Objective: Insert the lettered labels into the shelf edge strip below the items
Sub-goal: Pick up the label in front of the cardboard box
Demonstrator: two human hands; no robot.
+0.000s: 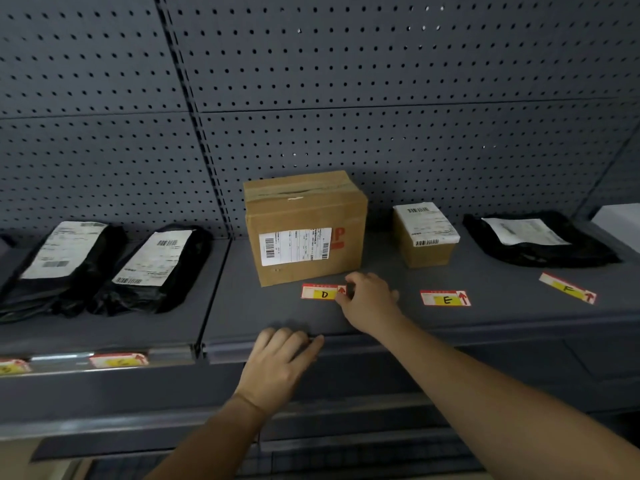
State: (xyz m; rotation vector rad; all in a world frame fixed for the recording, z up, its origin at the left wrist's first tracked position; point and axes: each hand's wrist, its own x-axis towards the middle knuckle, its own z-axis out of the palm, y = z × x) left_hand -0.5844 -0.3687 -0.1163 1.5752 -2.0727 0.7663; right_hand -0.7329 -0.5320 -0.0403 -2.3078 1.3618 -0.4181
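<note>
Pinching the D label (320, 292) at one o'clock, my right hand (370, 303) lifts it for insertion; my left hand (280, 362), fingers loosely together, steadies the shelf edge strip (381, 344).

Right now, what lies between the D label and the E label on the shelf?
Only the right hand, pinching the D label; bare shelf runs on to the E label, in the head view.

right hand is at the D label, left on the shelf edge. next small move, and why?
Probably lift the D label and bring it down to the edge strip. The right hand pinches its right end while it lies flat before the large box, and the left hand rests on the strip below.
</note>
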